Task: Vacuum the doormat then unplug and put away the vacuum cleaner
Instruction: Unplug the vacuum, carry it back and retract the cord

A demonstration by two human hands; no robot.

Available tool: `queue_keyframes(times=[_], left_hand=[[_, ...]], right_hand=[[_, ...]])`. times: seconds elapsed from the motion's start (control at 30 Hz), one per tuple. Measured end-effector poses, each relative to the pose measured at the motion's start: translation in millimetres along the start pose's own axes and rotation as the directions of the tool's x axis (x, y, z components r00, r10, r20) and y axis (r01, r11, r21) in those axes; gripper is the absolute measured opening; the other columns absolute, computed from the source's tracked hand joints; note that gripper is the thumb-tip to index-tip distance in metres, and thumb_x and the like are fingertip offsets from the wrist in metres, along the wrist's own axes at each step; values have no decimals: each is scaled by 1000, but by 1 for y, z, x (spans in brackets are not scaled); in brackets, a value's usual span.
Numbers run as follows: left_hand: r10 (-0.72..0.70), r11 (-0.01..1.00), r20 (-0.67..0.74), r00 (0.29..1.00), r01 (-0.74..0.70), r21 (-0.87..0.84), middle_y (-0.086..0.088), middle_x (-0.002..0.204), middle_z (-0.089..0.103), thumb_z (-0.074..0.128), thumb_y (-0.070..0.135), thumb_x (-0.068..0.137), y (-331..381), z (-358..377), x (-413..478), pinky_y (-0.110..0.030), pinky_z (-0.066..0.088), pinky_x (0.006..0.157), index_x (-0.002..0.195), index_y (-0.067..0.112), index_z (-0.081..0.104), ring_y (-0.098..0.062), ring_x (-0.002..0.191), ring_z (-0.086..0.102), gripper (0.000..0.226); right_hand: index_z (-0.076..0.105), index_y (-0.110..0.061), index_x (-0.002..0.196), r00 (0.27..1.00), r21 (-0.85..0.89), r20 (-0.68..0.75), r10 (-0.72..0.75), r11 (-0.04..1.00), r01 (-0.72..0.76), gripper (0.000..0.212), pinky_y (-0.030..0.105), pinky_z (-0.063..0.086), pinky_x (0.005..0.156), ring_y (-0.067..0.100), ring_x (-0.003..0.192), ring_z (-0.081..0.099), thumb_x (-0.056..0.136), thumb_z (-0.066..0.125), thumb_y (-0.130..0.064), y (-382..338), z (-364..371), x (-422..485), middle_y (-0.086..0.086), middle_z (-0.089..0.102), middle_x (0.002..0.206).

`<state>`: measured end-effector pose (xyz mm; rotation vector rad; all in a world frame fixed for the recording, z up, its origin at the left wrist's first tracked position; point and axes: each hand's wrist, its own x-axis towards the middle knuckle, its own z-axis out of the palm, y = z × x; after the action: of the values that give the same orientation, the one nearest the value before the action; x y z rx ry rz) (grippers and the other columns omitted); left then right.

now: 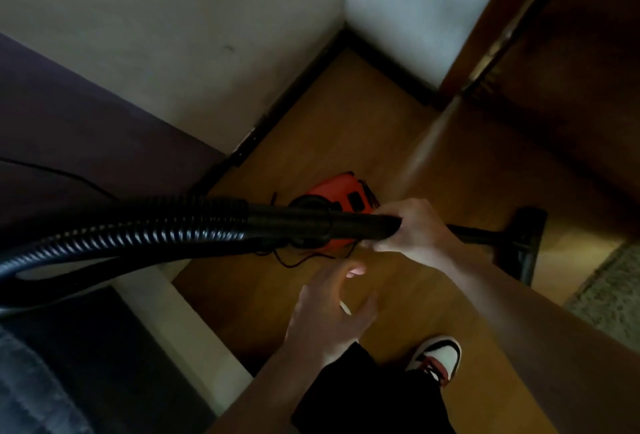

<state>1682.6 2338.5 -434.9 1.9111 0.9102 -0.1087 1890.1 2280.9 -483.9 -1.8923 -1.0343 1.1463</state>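
Black vacuum hose is gripped by the right hand; the left hand hovers below, seemingly spread and empty.

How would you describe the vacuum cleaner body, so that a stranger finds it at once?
Look at the wooden floor near the wall corner. The vacuum cleaner body sits there, partly hidden behind the black hose. It is the only bright red-orange thing in view.
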Motion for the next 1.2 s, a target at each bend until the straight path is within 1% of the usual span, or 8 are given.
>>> queue_keyframes(times=[0.1, 0.3, 0.43, 0.57, 0.63, 0.8, 0.97, 1.2], left_hand=[[-127, 987, 42, 991, 122, 105, 18, 129, 54, 58, 57, 76, -25, 20, 41, -34, 49, 101, 125, 36, 56, -3, 119, 52, 53], [-57, 862, 171, 984, -38, 506, 1, 150, 39, 57, 58, 88, -79, 66, 127, -34, 37, 112, 146, 18, 41, -18, 137, 39, 73], [-134, 756, 295, 946, -95, 648, -2, 165, 10, 51, 63, 90, -112, 85, 158, -38, 16, 123, 157, 14, 18, -22, 151, 13, 89], [-163, 682, 302, 939, -114, 722, -3, 167, -6, 48, 64, 90, -140, 92, 176, -42, 6, 125, 159, 13, 4, -20, 154, -3, 97], [-165, 635, 315, 935, -144, 759, -3, 167, -8, 46, 63, 89, -154, 93, 182, -45, 5, 125, 159, 12, 3, -20, 153, -8, 96], [-87, 538, 318, 944, -224, 813, -5, 166, -15, 44, 54, 92, -177, 93, 182, -45, 5, 125, 159, 10, -1, -20, 152, -15, 92], [-64, 490, 293, 954, -226, 842, -7, 165, -19, 42, 54, 93, -187, 98, 178, -46, 3, 124, 158, 10, -5, -21, 152, -16, 92], [-90, 442, 361, 928, -287, 850, -8, 165, -18, 48, 63, 87, -186, 93, 186, -45, -1, 124, 158, 9, -5, -22, 152, -16, 103]], right_hand=[[70, -34, 83, 989, -14, -109, -95, 995, 94, 28, 11, 54, 67, -2, 87, 68, 70, 93, -25, -1, -9, 20, -16, 71, 80], [65, -43, 76, 961, -47, -215, -173, 985, 167, 27, 17, 58, 67, -6, 84, 69, 68, 91, -41, 14, -31, 77, -21, 68, 77], [68, -40, 75, 936, -3, -269, -228, 972, 236, 25, 37, 64, 71, 4, 85, 73, 65, 88, -50, 33, -24, 99, -16, 72, 79], [66, -45, 73, 908, 28, -296, -297, 947, 319, 21, 43, 63, 65, 11, 79, 73, 68, 84, -53, 45, -11, 110, -23, 66, 71], [67, -42, 74, 902, 32, -306, -305, 944, 330, 20, 45, 63, 65, 14, 80, 74, 69, 84, -51, 47, -6, 114, -18, 68, 73], [63, -49, 66, 894, 15, -296, -337, 934, 357, 20, 39, 60, 60, 8, 71, 70, 71, 82, -49, 47, 1, 123, -25, 62, 65], [64, -39, 69, 893, 13, -303, -334, 935, 354, 21, 46, 60, 59, 16, 71, 72, 72, 84, -46, 52, 10, 127, -14, 64, 67], [55, -48, 66, 882, -54, -265, -390, 919, 390, 30, 30, 54, 55, 5, 65, 67, 74, 83, -43, 48, 12, 123, -28, 60, 64]])
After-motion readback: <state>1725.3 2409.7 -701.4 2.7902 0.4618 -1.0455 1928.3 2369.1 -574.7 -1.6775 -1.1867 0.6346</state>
